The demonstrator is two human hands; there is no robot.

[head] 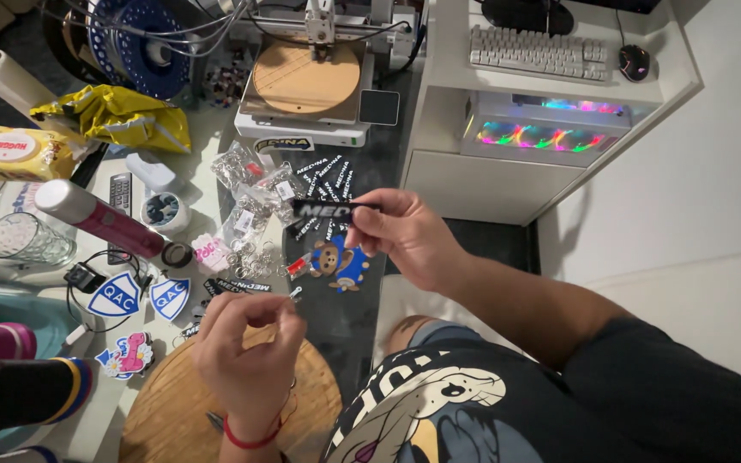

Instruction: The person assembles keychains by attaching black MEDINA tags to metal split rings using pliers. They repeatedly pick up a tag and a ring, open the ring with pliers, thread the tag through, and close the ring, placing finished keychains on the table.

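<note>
- Right hand [405, 231] is pinching one end of a black rectangular name tag [323, 210] with white lettering, holding it level above the dark table [345, 326].
- Left hand [246, 343] is curling its fingers together, thumb and forefinger nipping a small metal ring [295, 293]; it is hovering over a round wooden board [165, 411].
- More black tags [326, 176] are lying fanned out just behind the held one.
- Clear plastic baggies [255, 193] of hardware are sitting left of those tags, with loose key rings [250, 255] in front.
- A bear-shaped cutout in blue [336, 260] is lying below the held tag.
- Two blue-and-white shield badges [143, 296] are lying left of the left hand.
- A crumpled yellow bag [117, 116] and a yellow packet with a red oval label [19, 153] are sitting far left.
- A pink spray can [100, 219] is lying on its side.
</note>
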